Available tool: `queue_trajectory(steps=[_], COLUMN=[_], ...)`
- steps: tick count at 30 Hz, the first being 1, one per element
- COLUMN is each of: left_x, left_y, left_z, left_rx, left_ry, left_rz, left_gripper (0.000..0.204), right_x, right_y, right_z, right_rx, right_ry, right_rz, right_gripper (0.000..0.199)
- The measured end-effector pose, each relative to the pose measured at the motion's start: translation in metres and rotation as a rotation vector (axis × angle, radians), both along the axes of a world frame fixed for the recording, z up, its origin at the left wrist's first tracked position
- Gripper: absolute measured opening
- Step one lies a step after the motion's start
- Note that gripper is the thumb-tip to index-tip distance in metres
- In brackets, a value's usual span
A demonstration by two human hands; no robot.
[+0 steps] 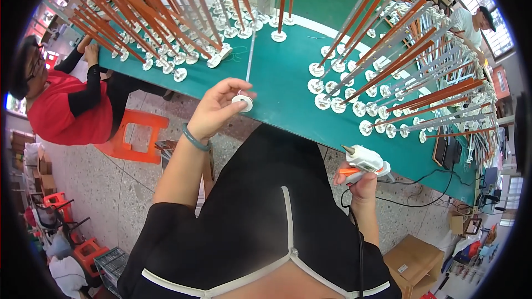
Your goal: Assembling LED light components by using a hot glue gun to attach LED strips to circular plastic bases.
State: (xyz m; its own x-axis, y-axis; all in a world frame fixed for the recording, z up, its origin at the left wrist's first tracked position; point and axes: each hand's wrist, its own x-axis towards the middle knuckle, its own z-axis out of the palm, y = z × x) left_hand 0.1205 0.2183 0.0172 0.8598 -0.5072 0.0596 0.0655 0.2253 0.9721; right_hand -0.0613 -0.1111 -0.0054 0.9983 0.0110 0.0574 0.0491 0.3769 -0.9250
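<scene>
My left hand, above the near edge of the green table, pinches a round white disc between thumb and fingers. A thin silvery strip runs from near that disc toward the far side; whether it is joined to the disc I cannot tell. On the right, my right hand is closed around a white hot glue gun with an orange trigger. The glue gun's nozzle points up and to the left, apart from the disc. A black cord hangs from its handle.
Many brown and silvery sticks on white round bases stand at the table's far left and right. A person in red sits at left beside an orange stool. Cables and a cardboard box lie right.
</scene>
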Motion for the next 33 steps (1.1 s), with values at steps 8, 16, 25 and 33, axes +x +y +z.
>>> queue_trajectory(steps=[8, 16, 25, 33], left_x=[-0.027, -0.076, -0.092, -0.076], left_y=[0.007, 0.001, -0.015, -0.017], left_z=[0.007, 0.023, 0.014, -0.009], left_rx=[-0.279, 0.053, 0.225, 0.143], left_ry=[-0.215, -0.563, -0.715, -0.421], left_rz=[-0.013, -0.024, 0.060, 0.186], left_gripper=[0.034, 0.022, 0.019, 0.023], right_x=[0.035, 0.063, 0.069, -0.017], right_y=[0.052, 0.086, 0.094, -0.026], right_z=[0.042, 0.054, 0.072, 0.036], right_rx=[-0.101, -0.220, -0.559, -0.042], right_ry=[-0.107, -0.080, -0.346, 0.030], right_rz=[0.099, -0.090, 0.054, -0.156], right_gripper=[0.031, 0.029, 0.037, 0.074])
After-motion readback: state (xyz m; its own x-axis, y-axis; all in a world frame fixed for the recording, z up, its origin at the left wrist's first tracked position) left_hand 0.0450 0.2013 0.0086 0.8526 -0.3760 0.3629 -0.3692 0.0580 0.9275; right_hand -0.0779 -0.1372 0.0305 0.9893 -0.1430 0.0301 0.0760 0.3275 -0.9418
